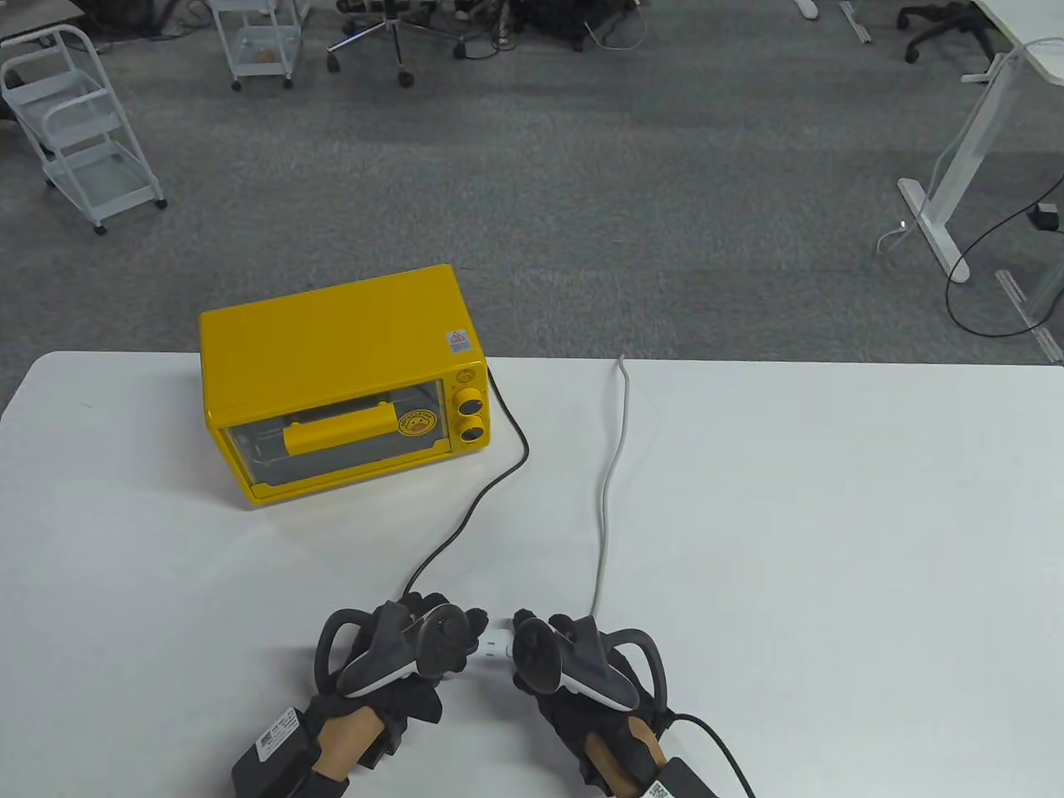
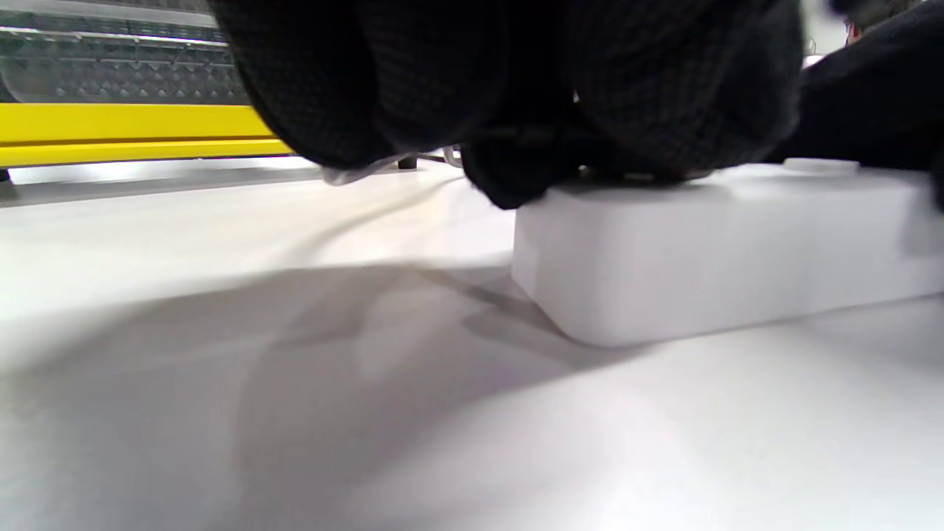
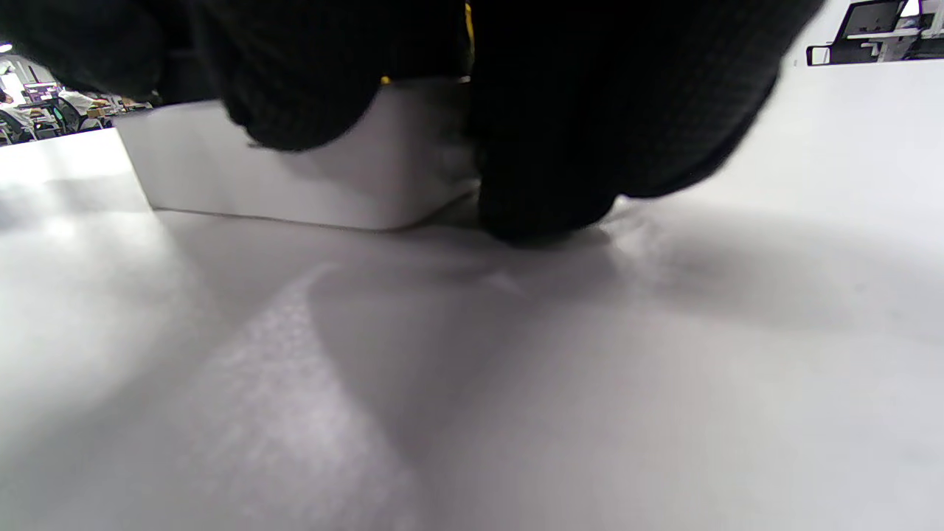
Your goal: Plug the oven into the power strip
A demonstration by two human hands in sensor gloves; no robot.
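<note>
The yellow oven (image 1: 341, 382) stands at the table's back left; its lower edge shows in the left wrist view (image 2: 133, 125). Its black cord (image 1: 465, 515) runs forward into my left hand (image 1: 453, 636). The white power strip (image 1: 496, 646) lies between both hands. In the left wrist view my left hand (image 2: 516, 147) closes over the strip's (image 2: 700, 251) left end and presses down on its top; the plug is hidden under the fingers. My right hand (image 1: 532, 640) holds the strip's other end. In the right wrist view its fingers (image 3: 546, 169) wrap the strip (image 3: 295, 184).
The strip's grey cable (image 1: 611, 482) runs from my right hand to the table's far edge. The white table (image 1: 831, 540) reaches wide to the right. Beyond it are carpet, a white cart (image 1: 79, 125) and desk legs (image 1: 939, 208).
</note>
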